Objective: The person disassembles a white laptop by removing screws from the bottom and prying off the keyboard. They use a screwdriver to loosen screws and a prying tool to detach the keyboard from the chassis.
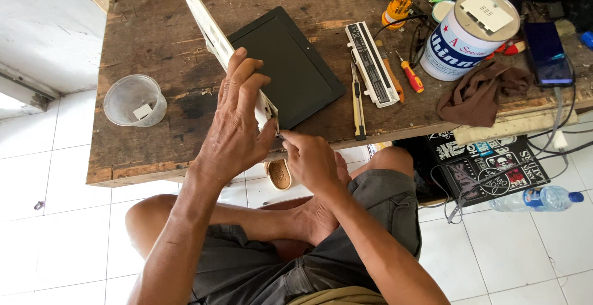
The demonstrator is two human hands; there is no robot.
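head | left hand [235, 129] grips white laptop lid [213, 33] | right hand [312, 160] pinches small tool [279, 135]

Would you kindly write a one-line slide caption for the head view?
Left hand steadies a white panel on edge at a wooden workbench while the right hand works at its lower corner.

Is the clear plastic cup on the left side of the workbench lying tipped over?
No, the clear plastic cup stands upright on the wooden workbench, its open mouth facing up.
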